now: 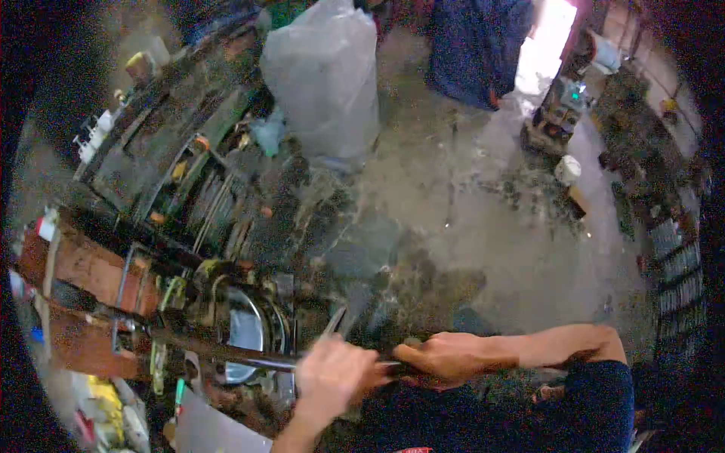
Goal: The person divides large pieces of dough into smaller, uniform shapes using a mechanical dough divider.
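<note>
A long dark metal bar (257, 360) runs from the workbench at the left to my two hands. My left hand (332, 374), slightly blurred, is closed around the bar near its right end. My right hand (445, 359) is closed at the bar's end, just right of the left hand. A thin, pale metal piece (334, 323) sticks up beside the left hand's knuckles. Behind the bar is a round part with a shiny metal rim (262, 317) and a pale inner face. The bar passes in front of it.
A reddish-brown bench surface (91, 272) lies at the left, with metal frames and tools behind it. A large whitish plastic-wrapped bundle (325, 90) stands on the concrete floor (498, 249). A machine (559, 117) and a white container (568, 171) are farther right.
</note>
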The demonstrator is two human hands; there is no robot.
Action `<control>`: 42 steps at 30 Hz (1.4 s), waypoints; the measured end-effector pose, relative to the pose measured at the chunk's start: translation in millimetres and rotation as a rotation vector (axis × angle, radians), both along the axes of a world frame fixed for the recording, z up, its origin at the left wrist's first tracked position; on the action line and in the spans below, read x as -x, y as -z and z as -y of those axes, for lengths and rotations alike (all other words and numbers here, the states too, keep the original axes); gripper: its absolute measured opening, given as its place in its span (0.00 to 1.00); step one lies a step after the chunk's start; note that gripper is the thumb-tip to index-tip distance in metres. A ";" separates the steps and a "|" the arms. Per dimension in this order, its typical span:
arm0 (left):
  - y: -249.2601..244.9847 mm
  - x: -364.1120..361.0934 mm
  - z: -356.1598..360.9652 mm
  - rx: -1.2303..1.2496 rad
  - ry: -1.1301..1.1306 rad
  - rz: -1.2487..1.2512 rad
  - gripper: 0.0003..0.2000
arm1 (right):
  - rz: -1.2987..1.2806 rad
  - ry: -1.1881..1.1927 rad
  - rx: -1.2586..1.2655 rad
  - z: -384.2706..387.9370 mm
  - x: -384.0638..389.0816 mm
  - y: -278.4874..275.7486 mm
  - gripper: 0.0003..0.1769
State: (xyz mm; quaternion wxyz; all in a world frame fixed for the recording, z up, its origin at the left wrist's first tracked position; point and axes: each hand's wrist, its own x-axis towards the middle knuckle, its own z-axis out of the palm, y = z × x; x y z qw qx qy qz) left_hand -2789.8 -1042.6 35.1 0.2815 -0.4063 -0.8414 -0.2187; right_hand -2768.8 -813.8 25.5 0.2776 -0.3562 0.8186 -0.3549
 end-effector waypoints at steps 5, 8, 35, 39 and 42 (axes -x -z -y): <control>141.6 -7.9 -29.8 0.356 -0.332 -0.161 0.13 | -0.284 0.066 0.100 3.5 17.9 166.4 0.21; 157.3 1.9 -25.1 0.349 -0.308 -0.329 0.13 | -0.149 0.091 0.050 7.3 21.1 166.1 0.21; -76.3 82.2 113.9 0.231 -0.666 -1.163 0.16 | 0.436 0.041 1.586 -83.2 81.6 -66.2 0.30; -201.3 131.6 232.8 0.069 -1.310 -1.616 0.30 | -0.237 0.991 1.091 -117.5 78.4 -52.1 0.20; -272.3 148.8 293.7 -0.008 -1.559 -1.458 0.24 | -0.626 1.206 0.376 -147.5 57.6 77.1 0.16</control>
